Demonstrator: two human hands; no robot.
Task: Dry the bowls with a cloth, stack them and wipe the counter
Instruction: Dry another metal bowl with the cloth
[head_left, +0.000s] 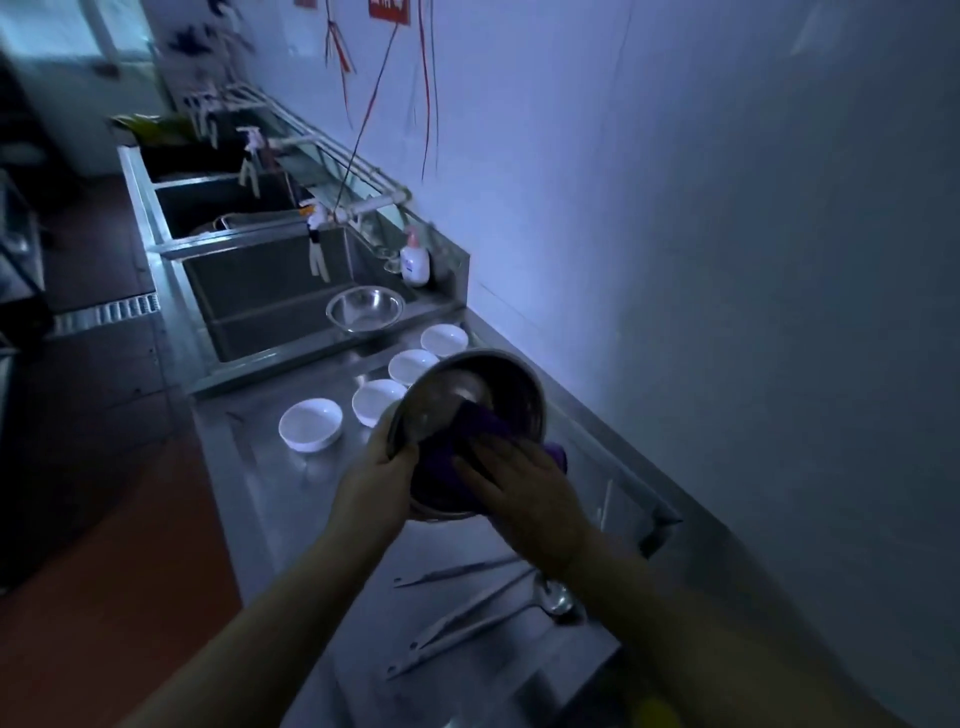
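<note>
Two hands work above the steel desk (270, 499): the left hand (382, 470) grips the rim of a tilted metal bowl (467, 395), the right hand (519, 480) presses a purple cloth (483, 423) inside it. Four white bowls (310, 423) sit just left, apart.

A dim working kitchen is showing itself: a long steel counter (270, 499) is running toward twelve o'clock, deep sinks (260, 291) and wall taps (317, 218) are sitting at eleven o'clock.
</note>
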